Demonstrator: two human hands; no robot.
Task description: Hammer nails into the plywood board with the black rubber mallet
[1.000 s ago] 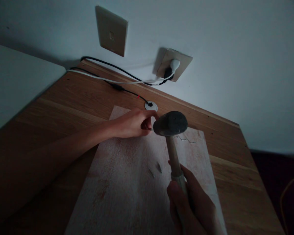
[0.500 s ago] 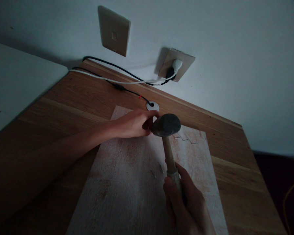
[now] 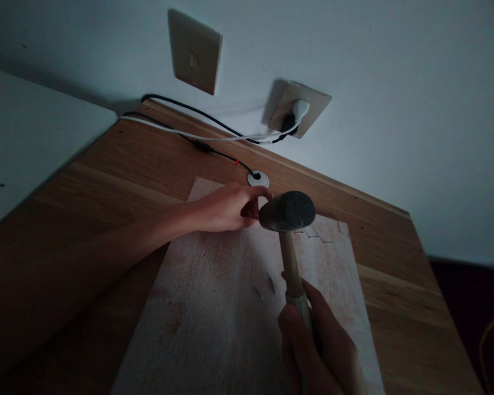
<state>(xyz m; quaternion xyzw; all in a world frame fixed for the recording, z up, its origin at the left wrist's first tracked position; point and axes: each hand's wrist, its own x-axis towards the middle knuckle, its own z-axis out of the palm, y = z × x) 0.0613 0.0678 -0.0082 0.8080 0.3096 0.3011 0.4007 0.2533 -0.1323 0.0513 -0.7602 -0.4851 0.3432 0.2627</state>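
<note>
My right hand (image 3: 316,345) is closed round the wooden handle of a hammer (image 3: 290,241), whose dark head hangs just above a pale board (image 3: 214,307) lying on the wooden desk (image 3: 107,181). My left hand (image 3: 230,207) rests on the far part of the board with its fingertips pinched right beside the hammer head; whatever they pinch is hidden by the head. A few small nails or staples (image 3: 265,285) lie on the board near the hammer handle, and more (image 3: 313,233) sit by its far edge.
A white cable grommet (image 3: 258,178) sits in the desk behind the board. Black and white cables (image 3: 197,134) run along the wall to a socket (image 3: 298,109). A wall plate (image 3: 194,52) hangs above. A white surface (image 3: 24,137) adjoins the desk on the left.
The hammer head dipped toward my left fingertips half a second ago and has now risen slightly and shifted right. My left hand has stayed in place.
</note>
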